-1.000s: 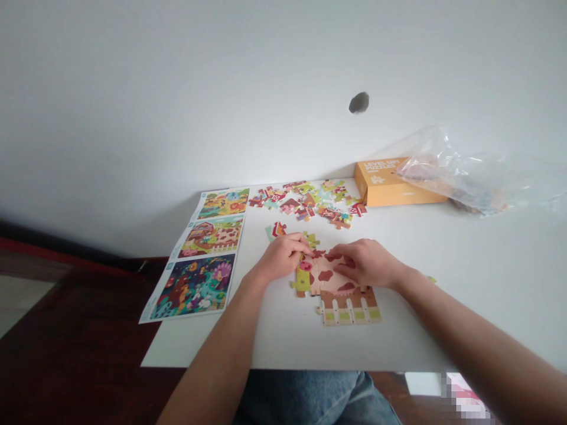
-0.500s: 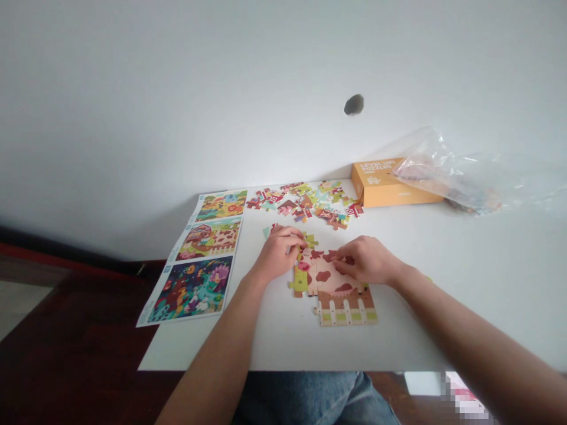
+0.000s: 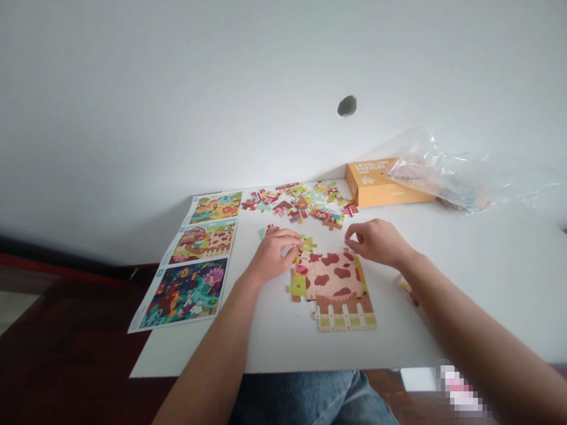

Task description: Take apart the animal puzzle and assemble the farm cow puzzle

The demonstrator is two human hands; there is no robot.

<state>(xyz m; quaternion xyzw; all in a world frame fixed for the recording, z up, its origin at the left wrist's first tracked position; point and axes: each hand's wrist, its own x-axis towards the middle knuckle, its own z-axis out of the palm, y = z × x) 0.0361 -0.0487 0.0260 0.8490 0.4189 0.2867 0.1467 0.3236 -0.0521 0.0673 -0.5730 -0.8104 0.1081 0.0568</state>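
Observation:
A partly joined cow puzzle point(image 3: 334, 283), with brown spots and a white fence strip, lies on the white table point(image 3: 465, 277) in front of me. My left hand point(image 3: 272, 254) rests at its upper left corner, fingers curled and pressed on a green piece point(image 3: 307, 242) there. My right hand point(image 3: 376, 241) hovers just above the puzzle's upper right corner with fingers bent and a little apart; nothing shows in them. A heap of loose coloured pieces point(image 3: 301, 203) lies further back.
A picture sheet point(image 3: 195, 257) with three scenes lies at the table's left edge. An orange puzzle box point(image 3: 381, 183) stands at the back, with a crumpled clear plastic bag point(image 3: 447, 174) beside it. A white wall is behind; dark floor is left.
My right hand has lifted off the cow picture and moved back and to the right, uncovering the spots. My left hand stays at the upper left corner. The view has shifted slightly.

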